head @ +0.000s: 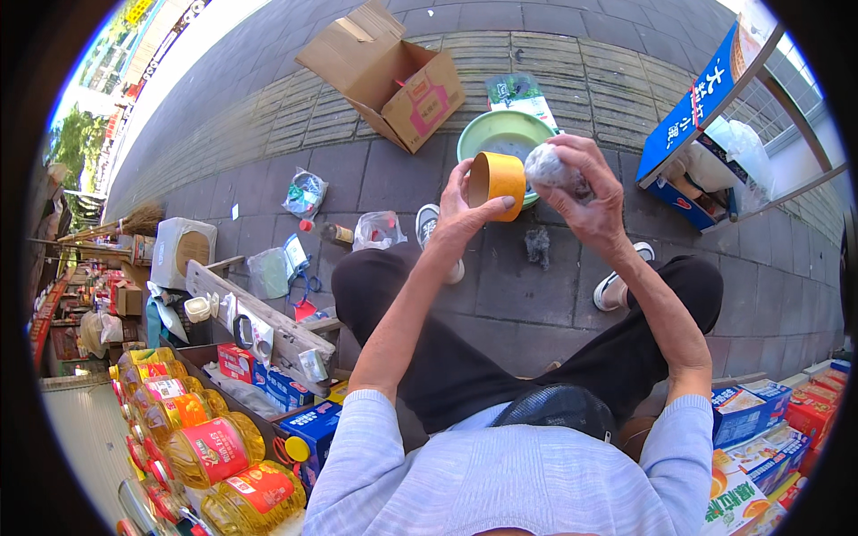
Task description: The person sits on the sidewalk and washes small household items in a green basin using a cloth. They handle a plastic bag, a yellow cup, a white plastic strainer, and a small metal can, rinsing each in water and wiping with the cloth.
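Observation:
My left hand (458,213) grips a short yellow-orange cylinder (504,186) with a hollow end, tilted towards me. The thumb lies along its lower outer side. Just to the right, my right hand (593,194) holds a rounded, mottled grey-white lump (548,165); its exact material I cannot tell. The lump is close beside the cylinder. Beyond both hands, a light green plastic basin (479,130) stands on the pavement, its near side partly hidden by them. A grey fuzzy wad (537,248) lies on the paving between my shoes.
An open cardboard box (425,97) and a green-white plastic packet (519,94) lie beyond. At left are a bottle (335,233), plastic bags (379,230) and a wooden bench (261,315). Cooking oil bottles (214,450) stand lower left, cartons (751,405) lower right, a blue-sided stand (690,127) right.

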### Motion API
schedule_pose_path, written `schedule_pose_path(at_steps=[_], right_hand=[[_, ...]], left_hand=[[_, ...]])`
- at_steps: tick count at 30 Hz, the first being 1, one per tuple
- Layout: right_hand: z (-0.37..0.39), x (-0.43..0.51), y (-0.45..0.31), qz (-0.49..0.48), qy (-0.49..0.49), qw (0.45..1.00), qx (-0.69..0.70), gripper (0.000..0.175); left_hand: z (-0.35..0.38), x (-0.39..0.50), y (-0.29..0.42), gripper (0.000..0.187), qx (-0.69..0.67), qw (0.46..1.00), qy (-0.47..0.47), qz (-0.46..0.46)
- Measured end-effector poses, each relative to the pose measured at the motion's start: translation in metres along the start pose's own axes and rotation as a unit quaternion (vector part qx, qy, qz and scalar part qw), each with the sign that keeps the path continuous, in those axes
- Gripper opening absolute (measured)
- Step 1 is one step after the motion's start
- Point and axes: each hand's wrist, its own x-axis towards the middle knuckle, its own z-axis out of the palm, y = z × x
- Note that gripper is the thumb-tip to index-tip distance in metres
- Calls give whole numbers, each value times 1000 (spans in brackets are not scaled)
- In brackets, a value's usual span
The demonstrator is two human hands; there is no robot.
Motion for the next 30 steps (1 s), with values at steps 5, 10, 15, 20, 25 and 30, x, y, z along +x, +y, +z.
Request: schedule_pose_path(at_steps=[5, 10, 15, 20, 25, 30], right_hand=[[17, -9, 0, -125, -81, 969, -197, 38], [8, 12, 30, 50, -40, 995, -82, 26], [5, 15, 46, 353, -68, 873, 329, 25], [22, 5, 50, 395, -25, 872, 287, 31], [25, 7, 51, 391, 17, 893, 221, 33], [31, 3, 40, 471, 51, 802, 363, 33]], left_hand=[[20, 1, -6, 95, -15, 997, -69, 37], [29, -8, 1, 92, -115, 984, -137, 4], [27, -18, 5, 76, -239, 958, -159, 19], [28, -11, 3, 55, -368, 929, -20, -36], [43, -3, 2, 52, -293, 950, 110, -3], [46, -2, 3, 50, -292, 948, 64, 111]])
